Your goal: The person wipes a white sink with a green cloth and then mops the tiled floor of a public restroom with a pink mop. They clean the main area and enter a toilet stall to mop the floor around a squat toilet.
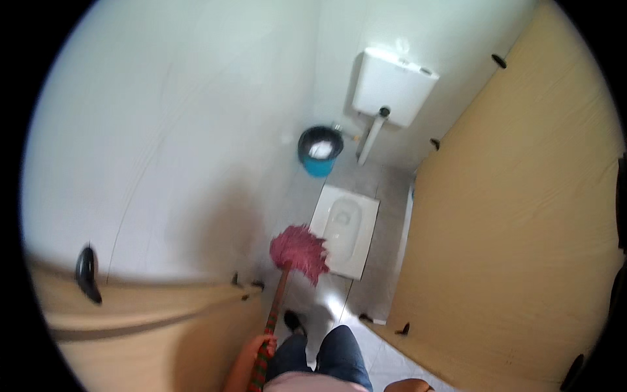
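My left hand (pixel 262 344) is closed around the mop's handle, which is wrapped in red and green stripes. The pink string mop (pixel 299 253) reaches forward from it, its strands spread out at the left edge of the white squat toilet (pixel 318 222) and over the tiled floor. Of my right hand (pixel 408 386), only a rounded bit of skin shows at the lower edge; its fingers are out of sight.
A blue bin (pixel 318 168) with a black liner and white paper inside stands by the back wall. Above hangs a white cistern (pixel 395 85) with a downpipe (pixel 371 140). Tan partition panels (pixel 516 215) flank the right; an open-looking door (pixel 144 320) is at lower left.
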{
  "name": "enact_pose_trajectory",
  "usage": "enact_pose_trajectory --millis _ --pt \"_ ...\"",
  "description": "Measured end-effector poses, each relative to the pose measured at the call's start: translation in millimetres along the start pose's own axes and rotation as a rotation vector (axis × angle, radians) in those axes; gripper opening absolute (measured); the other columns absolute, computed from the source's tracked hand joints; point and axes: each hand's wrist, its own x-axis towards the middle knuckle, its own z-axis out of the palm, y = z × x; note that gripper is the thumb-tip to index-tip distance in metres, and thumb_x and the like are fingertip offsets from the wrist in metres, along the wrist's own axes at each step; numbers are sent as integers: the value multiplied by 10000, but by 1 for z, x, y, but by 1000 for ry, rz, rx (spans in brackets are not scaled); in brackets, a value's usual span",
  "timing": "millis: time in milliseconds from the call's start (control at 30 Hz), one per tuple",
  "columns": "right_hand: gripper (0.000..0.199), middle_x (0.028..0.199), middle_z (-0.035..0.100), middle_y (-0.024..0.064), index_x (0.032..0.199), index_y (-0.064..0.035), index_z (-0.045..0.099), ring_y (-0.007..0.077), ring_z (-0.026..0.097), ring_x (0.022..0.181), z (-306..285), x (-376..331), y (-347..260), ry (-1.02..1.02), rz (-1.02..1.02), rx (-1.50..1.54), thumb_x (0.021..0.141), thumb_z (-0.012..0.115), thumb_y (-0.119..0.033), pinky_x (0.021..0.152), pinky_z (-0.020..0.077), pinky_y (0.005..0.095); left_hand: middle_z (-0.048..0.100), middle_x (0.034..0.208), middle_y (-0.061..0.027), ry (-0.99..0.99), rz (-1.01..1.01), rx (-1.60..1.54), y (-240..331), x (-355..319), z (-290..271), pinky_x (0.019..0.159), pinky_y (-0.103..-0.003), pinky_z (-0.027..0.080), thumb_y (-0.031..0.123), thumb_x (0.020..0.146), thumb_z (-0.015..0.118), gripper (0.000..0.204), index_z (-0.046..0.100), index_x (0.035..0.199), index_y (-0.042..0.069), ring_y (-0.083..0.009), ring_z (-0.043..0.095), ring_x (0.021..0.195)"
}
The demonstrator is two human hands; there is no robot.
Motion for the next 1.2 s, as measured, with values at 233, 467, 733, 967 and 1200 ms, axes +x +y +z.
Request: enact_pose_trajectory --millis 233,467,733,967,1200 --pt "213 991 642 111 1057 -44 637 242 607 905 -316 -60 22 735 686 -1010 893 556 -154 799 483 346 437 614 9 92 -150 -148 56 -26 76 406 -217 375 156 906 549 126 497 878 45 -82 413 477" --pt "377 1187 537 187 1211 -14 504 329 498 1125 -717 -51 13 563 795 -1790 852 546 -124 943 416 407 521 906 -27 74 306 459 108 -53 232 721 -186 379 198 811 610 462 494 1221 19 -99 483 820" --pt "466 1178 513 156 1105 9 549 298 492 1124 -948 9 52 197 1102 -2100 740 709 -231 919 454 394 431 588 -1 219 -169 -444 193 44 292 368 -225 364 162 927 478 154 493 857 27 -93 402 442" --pt "493 1008 582 169 1028 24 570 309 586 973 -941 59 44 -85 1276 -2131 720 731 -325 831 497 386 465 551 10 170 -70 -65 326 106 400 349 -206 324 127 857 570 190 473 696 101 -80 416 399" --pt "514 1092 573 177 1094 12 569 311 569 1022 -944 51 43 -156 1596 -2106 771 688 -370 872 479 386 434 589 45 -145 -184 -19 376 237 526 337 -183 284 159 849 614 125 512 811 97 -35 353 414"
